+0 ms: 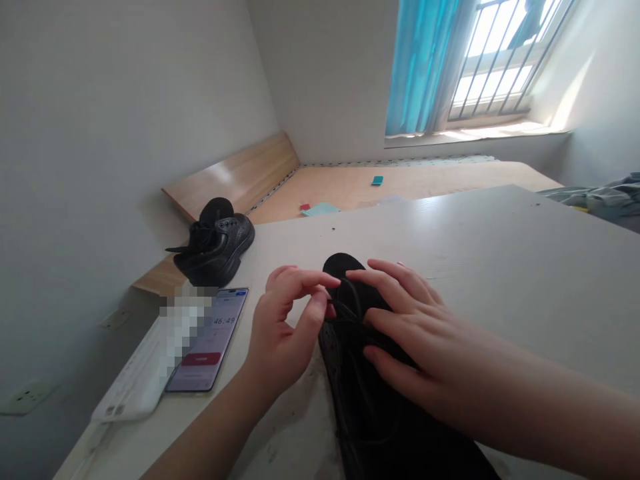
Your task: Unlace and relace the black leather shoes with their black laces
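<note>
Head view looks down on a pale desk point(450, 247) where a black lace-up shoe point(360, 393) lies in front of the person, toe pointing away. Its black lace point(345, 311) crosses the top of the shoe. The left hand point(283, 320) is nearly closed, thumb and forefinger pinched together at the lace. The right hand point(420, 333) is open, with its fingers spread and resting on the shoe's upper, not gripping.

Further left, a second black shoe point(220, 250) sits at the desk's edge with a dark insole point(216, 212) standing up out of it. Below that lie a smartphone point(207, 340) showing a timer and a white package point(133, 377), partly blurred. A wall socket point(25, 398) is set low in the white wall.

Beyond the desk stretches a wooden bed platform point(350, 190) holding a teal card point(377, 181), a small red item point(305, 207) and a pale blue sheet point(320, 209). Rumpled grey bedding point(595, 197) shows at the right. A blue curtain point(420, 67) hangs beside a barred window point(505, 60).
</note>
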### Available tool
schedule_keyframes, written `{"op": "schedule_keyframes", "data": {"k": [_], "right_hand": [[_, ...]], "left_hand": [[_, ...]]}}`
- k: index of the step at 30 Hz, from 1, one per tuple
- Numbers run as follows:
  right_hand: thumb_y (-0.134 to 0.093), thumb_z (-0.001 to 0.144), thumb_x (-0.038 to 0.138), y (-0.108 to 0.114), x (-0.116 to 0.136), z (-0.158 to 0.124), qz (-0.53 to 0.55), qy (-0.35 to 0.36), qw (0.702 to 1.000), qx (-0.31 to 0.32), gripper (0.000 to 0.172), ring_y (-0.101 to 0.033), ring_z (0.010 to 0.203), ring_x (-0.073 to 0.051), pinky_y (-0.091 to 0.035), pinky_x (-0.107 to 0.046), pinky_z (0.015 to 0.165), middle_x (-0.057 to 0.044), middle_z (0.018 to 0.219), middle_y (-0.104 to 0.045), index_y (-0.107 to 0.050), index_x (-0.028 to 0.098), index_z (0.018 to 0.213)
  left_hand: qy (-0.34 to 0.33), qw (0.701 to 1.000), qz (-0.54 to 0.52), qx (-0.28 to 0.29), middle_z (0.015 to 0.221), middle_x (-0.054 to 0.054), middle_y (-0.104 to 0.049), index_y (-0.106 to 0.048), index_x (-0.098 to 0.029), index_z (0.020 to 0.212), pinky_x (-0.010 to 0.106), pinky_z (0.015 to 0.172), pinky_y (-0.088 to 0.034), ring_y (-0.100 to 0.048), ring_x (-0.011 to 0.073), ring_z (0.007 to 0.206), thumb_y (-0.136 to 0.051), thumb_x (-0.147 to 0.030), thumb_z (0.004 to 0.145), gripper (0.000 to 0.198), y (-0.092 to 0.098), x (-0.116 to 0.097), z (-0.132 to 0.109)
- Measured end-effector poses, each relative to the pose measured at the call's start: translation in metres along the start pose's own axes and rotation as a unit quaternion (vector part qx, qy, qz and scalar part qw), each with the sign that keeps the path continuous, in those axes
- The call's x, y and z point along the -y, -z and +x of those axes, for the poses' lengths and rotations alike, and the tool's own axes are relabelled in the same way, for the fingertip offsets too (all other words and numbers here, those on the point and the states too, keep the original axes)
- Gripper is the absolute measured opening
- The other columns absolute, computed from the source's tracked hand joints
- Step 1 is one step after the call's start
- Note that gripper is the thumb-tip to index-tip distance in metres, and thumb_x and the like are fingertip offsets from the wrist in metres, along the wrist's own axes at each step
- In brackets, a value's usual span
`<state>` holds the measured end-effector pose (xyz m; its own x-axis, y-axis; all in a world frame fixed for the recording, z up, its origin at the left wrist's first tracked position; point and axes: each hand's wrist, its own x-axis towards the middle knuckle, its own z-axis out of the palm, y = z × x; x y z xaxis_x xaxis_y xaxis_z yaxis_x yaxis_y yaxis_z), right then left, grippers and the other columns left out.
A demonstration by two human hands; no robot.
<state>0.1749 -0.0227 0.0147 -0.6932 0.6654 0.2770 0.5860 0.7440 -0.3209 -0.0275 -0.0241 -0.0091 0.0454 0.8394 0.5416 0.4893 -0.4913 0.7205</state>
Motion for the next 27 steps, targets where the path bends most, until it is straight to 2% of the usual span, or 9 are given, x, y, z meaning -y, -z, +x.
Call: {"op": "schedule_keyframes", "data": {"k": [3, 6, 8, 11, 14, 17, 22, 25, 27], "right_hand": [[-0.055, 0.090, 0.029, 0.002, -0.004, -0.007, -0.010, 0.004, 1.000, 0.006, 0.029, -0.031, 0.144, -0.039, -0.035, -0.067, 0.110, -0.017, 0.147, -0.049, -0.069, 0.015, 0.112], [-0.054, 0.093, 0.038, 0.013, -0.005, -0.011, 0.022, -0.007, 0.998, -0.057, 0.035, -0.044, 0.137, -0.032, -0.046, -0.056, 0.106, -0.013, 0.138, -0.058, -0.066, 0.019, 0.120], [-0.049, 0.097, 0.038, 0.022, -0.004, -0.015, 0.056, 0.001, 0.996, -0.076, 0.032, -0.057, 0.125, -0.025, -0.047, -0.047, 0.108, -0.008, 0.126, -0.067, -0.067, 0.024, 0.118], [-0.050, 0.097, 0.042, 0.029, 0.000, -0.023, 0.108, 0.068, 0.992, -0.011, 0.029, -0.066, 0.112, -0.019, -0.032, -0.041, 0.120, -0.002, 0.106, -0.075, -0.071, 0.029, 0.112], [-0.040, 0.097, 0.057, 0.023, 0.005, -0.028, 0.130, 0.093, 0.986, 0.041, 0.048, -0.065, 0.111, -0.021, -0.023, -0.039, 0.123, -0.004, 0.099, -0.077, -0.074, 0.025, 0.109], [-0.021, 0.099, 0.063, 0.014, 0.009, -0.029, 0.140, 0.066, 0.988, 0.018, 0.068, -0.066, 0.104, -0.021, -0.022, -0.040, 0.123, -0.008, 0.096, -0.077, -0.075, 0.022, 0.104], [-0.024, 0.099, 0.063, 0.013, 0.001, -0.031, 0.153, 0.112, 0.981, -0.041, 0.064, -0.067, 0.105, -0.019, -0.023, -0.032, 0.122, -0.006, 0.104, -0.076, -0.072, 0.021, 0.109], [-0.027, 0.096, 0.065, 0.012, -0.008, -0.046, 0.146, 0.102, 0.977, -0.115, 0.059, -0.066, 0.111, -0.023, -0.040, -0.033, 0.112, -0.005, 0.117, -0.072, -0.068, 0.026, 0.115], [-0.031, 0.093, 0.071, 0.005, -0.009, -0.061, 0.130, 0.069, 0.980, -0.135, 0.059, -0.065, 0.113, -0.026, -0.051, -0.034, 0.101, -0.006, 0.124, -0.068, -0.063, 0.030, 0.122]], "left_hand": [[-0.089, 0.994, 0.054, 0.026, 0.074, -0.002, -0.069, -0.068, -0.026, 0.101, 0.046, 0.099, -0.037, -0.062, 0.0190, 0.076, -0.056, -0.018, 0.088, 0.019, -0.002, -0.004, 0.001], [-0.151, 0.983, 0.086, 0.054, 0.075, 0.000, -0.071, -0.071, -0.024, 0.084, 0.045, 0.095, -0.039, -0.061, 0.0193, 0.078, -0.065, -0.019, 0.084, 0.008, -0.004, -0.006, 0.003], [-0.141, 0.984, 0.085, 0.067, 0.074, 0.001, -0.070, -0.072, -0.023, 0.077, 0.043, 0.090, -0.042, -0.060, 0.0201, 0.080, -0.066, -0.021, 0.084, 0.010, -0.005, -0.008, 0.005], [-0.098, 0.986, 0.097, 0.093, 0.080, 0.003, -0.069, -0.072, -0.023, 0.069, 0.042, 0.088, -0.042, -0.058, 0.0213, 0.086, -0.060, -0.021, 0.087, 0.021, -0.005, -0.009, 0.005], [-0.082, 0.983, 0.096, 0.135, 0.083, 0.003, -0.067, -0.070, -0.022, 0.064, 0.043, 0.090, -0.039, -0.057, 0.0208, 0.087, -0.051, -0.021, 0.090, 0.032, -0.006, -0.008, 0.005], [-0.079, 0.980, 0.075, 0.165, 0.079, 0.002, -0.068, -0.071, -0.023, 0.075, 0.044, 0.095, -0.036, -0.057, 0.0207, 0.087, -0.044, -0.021, 0.094, 0.033, -0.005, -0.005, 0.005], [-0.071, 0.988, 0.066, 0.123, 0.085, 0.003, -0.069, -0.069, -0.022, 0.079, 0.043, 0.095, -0.038, -0.057, 0.0214, 0.092, -0.043, -0.022, 0.097, 0.032, -0.005, -0.002, 0.005], [-0.062, 0.992, 0.068, 0.082, 0.091, 0.005, -0.067, -0.070, -0.022, 0.079, 0.043, 0.093, -0.041, -0.056, 0.0222, 0.097, -0.041, -0.023, 0.098, 0.034, -0.004, -0.003, 0.005], [-0.057, 0.994, 0.072, 0.061, 0.093, 0.005, -0.065, -0.070, -0.023, 0.079, 0.043, 0.092, -0.042, -0.055, 0.0230, 0.098, -0.042, -0.024, 0.098, 0.034, -0.003, -0.004, 0.005]]}}
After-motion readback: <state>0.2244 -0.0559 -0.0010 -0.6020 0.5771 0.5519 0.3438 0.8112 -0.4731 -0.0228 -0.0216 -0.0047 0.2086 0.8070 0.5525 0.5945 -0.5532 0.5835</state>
